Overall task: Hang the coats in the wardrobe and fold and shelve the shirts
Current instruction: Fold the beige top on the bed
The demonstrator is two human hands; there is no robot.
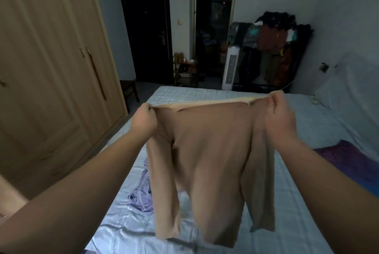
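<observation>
Head view: bed at centre, wardrobe upper left; our left hand and right hand pinch the shirt taut.

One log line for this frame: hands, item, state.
left hand: grips tan shirt shoulder | right hand: grips other shoulder | shirt: spread, hanging above bed | wardrobe: closed

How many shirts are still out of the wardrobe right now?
2: a tan shirt held up over the bed by both hands, and a lavender garment crumpled on the bed behind it. More may be hidden.
</observation>
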